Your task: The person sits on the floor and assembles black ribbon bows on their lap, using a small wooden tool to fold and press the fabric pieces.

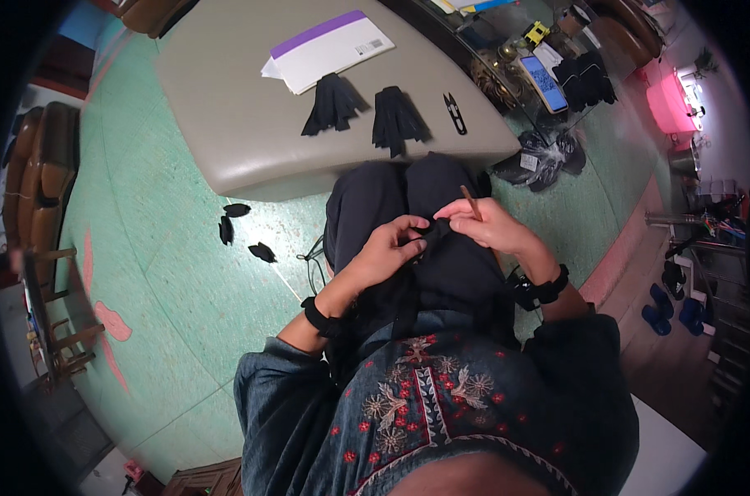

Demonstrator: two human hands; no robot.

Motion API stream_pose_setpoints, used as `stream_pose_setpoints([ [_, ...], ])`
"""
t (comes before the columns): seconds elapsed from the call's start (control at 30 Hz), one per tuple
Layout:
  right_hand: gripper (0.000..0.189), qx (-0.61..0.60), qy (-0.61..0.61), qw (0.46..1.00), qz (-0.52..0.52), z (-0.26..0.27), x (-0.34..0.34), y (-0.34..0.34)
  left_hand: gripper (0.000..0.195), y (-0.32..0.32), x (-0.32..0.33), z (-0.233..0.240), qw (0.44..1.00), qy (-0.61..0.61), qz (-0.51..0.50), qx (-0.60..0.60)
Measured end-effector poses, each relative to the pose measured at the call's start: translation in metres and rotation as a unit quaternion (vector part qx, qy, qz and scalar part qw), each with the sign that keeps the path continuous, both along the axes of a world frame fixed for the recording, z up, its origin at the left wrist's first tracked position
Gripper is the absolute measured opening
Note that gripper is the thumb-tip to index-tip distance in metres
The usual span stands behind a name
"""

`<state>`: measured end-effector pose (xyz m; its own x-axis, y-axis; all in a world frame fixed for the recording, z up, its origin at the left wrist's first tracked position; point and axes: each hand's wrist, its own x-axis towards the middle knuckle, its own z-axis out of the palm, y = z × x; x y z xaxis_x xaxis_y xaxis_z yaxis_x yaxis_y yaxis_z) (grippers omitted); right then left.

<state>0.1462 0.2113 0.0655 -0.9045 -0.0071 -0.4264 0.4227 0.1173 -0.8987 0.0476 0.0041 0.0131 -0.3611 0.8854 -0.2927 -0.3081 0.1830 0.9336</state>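
Over my lap, my left hand point(384, 248) pinches a small black fabric piece point(435, 237), which is hard to make out against my dark trousers. My right hand point(489, 226) grips the same piece from the other side with its fingertips. A thin brown stick point(469, 199) passes between the fingers of that hand and points up and away. Beyond my knees, on a beige padded ottoman point(238, 124), lie two bundles of black fabric strips point(332, 105) point(399, 121). Black thread snips point(455, 115) rest to their right.
A white and purple paper folder point(334, 53) lies farther back. At the right, a glass table holds a phone point(543, 84) and more black bundles point(585, 77). Below it sits a clear plastic bag point(554, 155). Several small black pieces point(262, 252) lie on the green floor point(182, 297).
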Motion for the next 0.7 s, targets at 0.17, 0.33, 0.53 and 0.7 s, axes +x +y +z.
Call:
stream_pose_setpoints([
  [0.17, 0.036, -0.079, 0.022, 0.996, -0.02, 0.021, -0.003, -0.005, 0.028, 0.003, -0.003, 0.016, 0.969, -0.231, 0.068, 0.06],
  [0.33, 0.032, 0.018, 0.089, 0.992, -0.083, 0.01, -0.011, -0.029, 0.038, 0.002, 0.0, 0.028, 0.951, -0.297, 0.09, 0.008],
  [0.53, 0.023, -0.037, 0.035, 0.987, -0.154, 0.015, -0.023, -0.043, 0.024, 0.004, 0.003, 0.004, 0.984, -0.014, 0.176, 0.026],
  [0.7, 0.03, 0.197, 0.121, 0.948, -0.221, 0.001, -0.034, -0.044, 0.03, -0.006, 0.008, 0.08, 0.876, 0.454, 0.16, -0.038],
])
